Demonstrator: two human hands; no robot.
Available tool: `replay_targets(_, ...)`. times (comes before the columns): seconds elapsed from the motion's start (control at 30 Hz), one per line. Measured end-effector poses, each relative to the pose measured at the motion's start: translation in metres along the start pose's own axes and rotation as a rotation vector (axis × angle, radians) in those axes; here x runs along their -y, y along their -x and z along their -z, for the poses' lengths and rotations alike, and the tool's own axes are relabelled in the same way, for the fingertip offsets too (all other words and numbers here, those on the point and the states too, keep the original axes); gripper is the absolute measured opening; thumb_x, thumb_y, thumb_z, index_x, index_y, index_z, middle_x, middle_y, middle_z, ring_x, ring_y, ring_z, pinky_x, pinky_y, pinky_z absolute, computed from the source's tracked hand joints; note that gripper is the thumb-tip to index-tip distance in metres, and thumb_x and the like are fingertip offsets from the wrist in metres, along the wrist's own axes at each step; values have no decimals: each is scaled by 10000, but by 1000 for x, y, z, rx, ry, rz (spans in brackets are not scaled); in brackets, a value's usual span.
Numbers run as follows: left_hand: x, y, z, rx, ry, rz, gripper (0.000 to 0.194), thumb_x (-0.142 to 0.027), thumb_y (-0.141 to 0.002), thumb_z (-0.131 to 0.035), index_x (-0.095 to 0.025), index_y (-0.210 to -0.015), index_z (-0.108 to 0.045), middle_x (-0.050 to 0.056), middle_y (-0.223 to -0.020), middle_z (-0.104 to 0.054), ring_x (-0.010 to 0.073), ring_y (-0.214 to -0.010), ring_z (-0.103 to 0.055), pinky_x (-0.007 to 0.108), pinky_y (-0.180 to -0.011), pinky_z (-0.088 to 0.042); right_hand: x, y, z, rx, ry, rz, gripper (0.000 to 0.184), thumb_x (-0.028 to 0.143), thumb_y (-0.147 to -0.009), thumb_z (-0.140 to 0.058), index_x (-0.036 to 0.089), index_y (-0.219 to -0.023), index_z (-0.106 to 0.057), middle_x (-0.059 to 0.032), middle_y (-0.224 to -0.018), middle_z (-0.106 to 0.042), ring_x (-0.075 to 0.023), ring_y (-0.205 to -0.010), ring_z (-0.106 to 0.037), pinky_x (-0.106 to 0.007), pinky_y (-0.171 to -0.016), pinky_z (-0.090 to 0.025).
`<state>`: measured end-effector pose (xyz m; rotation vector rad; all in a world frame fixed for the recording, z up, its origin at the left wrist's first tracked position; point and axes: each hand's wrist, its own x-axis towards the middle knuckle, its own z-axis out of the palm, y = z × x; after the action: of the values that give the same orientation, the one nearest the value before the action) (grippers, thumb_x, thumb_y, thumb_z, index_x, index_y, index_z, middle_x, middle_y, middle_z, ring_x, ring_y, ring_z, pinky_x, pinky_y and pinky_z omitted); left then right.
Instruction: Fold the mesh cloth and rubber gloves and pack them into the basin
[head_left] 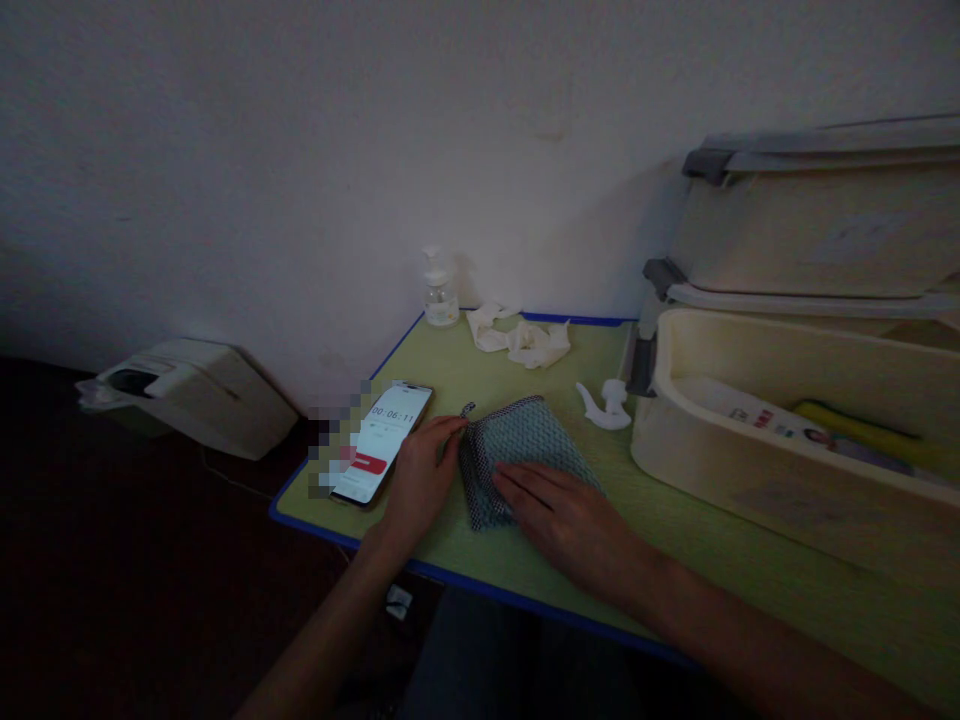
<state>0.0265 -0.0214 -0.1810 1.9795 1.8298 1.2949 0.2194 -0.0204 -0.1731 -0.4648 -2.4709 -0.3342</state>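
Note:
A blue-green textured dishcloth (536, 435) with a black-and-white speckled border lies on the table, slightly turned. A small hanging loop (468, 410) sticks out at its upper left corner. My left hand (421, 475) pinches that corner beside the loop between thumb and fingertips. Across the lower right part of the cloth rests my right hand (566, 515), fingers stretched out and lying on the fabric. It covers some of the cloth's lower edge. Left of my left hand, a phone (382, 440) with a lit timer screen lies on the table.
The green table (450, 365) has a blue edge. Near the wall stand a pump bottle (441, 295) and crumpled tissues (517, 338). A white plastic piece (606, 405) lies by an open cream storage bin (720, 480). Another bin (810, 235) rises behind it. A whitish box (217, 390) sits at left.

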Motion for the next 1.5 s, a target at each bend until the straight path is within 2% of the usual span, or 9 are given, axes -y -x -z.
replay_targets(0.17,-2,3,2,-123,54,31,93,-151,-751,-583,-158,-786,-669,29,-787,-691,150,-713,-647,282,-698,-531,3,-2,0,112,-79,-42,244,82,-851,-431,87,-966,-646,-107,-1011,-663,-188,-887,-623,-307,-773,-547)
replay_targets(0.4,-4,2,-1,-57,137,130,108,-101,-687,-631,-155,-778,-608,14,-743,-662,150,-684,-644,286,-668,-525,2,-6,11,293,-348,-162,298,336,-852,-552,89,-1009,-607,-125,-981,-629,-219,-910,-579,-352,-809,-495)
replay_targets(0.5,-5,2,-1,-38,125,158,127,-90,-684,-633,-160,-774,-577,8,-725,-653,156,-682,-642,294,-664,-520,-4,-15,11,374,-406,-256,200,198,-911,-437,113,-996,-596,-93,-906,-616,-174,-827,-584,-303,-746,-478)
replay_targets(0.6,-5,1,-1,-28,81,149,163,-50,-670,-622,-164,-768,-559,3,-714,-644,160,-683,-635,290,-651,-508,-11,-29,6,437,-338,-195,323,43,-862,-406,147,-1132,-550,-70,-904,-587,-156,-771,-576,-275,-668,-453)
replay_targets(0.7,-5,0,-1,-7,34,133,216,30,-644,-567,-166,-731,-552,-2,-698,-639,158,-683,-626,282,-652,-497,-16,-40,-2,457,-273,-113,413,18,-825,-411,192,-1181,-527,-65,-950,-553,-137,-708,-558,-263,-614,-432)
replay_targets(0.8,-4,-1,-1,17,9,111,212,34,-645,-566,-164,-720,-557,0,-695,-640,157,-681,-622,281,-661,-493,-18,-43,-7,482,-244,-128,343,28,-808,-423,175,-1078,-576,-67,-948,-536,-126,-669,-546,-260,-593,-427)
replay_targets(1.07,-4,-1,-2,44,-11,51,184,9,-680,-577,-157,-755,-606,4,-719,-651,145,-679,-620,266,-648,-494,-20,-38,-12,491,-281,-154,286,46,-809,-414,144,-1011,-591,-79,-927,-536,-144,-702,-538,-273,-622,-420)
replay_targets(1.3,-4,-2,-1,111,-82,-93,199,-7,-759,-546,-143,-808,-682,35,-792,-663,142,-729,-613,275,-705,-501,-23,-29,-17,311,-407,-290,173,27,-757,-442,133,-877,-510,-44,-813,-532,-132,-701,-489,-253,-635,-368)
replay_targets(1.5,-3,0,-3,187,-183,-177,208,-67,-824,-507,-141,-837,-701,59,-852,-643,164,-811,-598,306,-766,-506,-23,-26,-17,243,-480,-391,188,13,-695,-435,172,-795,-430,6,-714,-484,-115,-630,-439,-231,-589,-326)
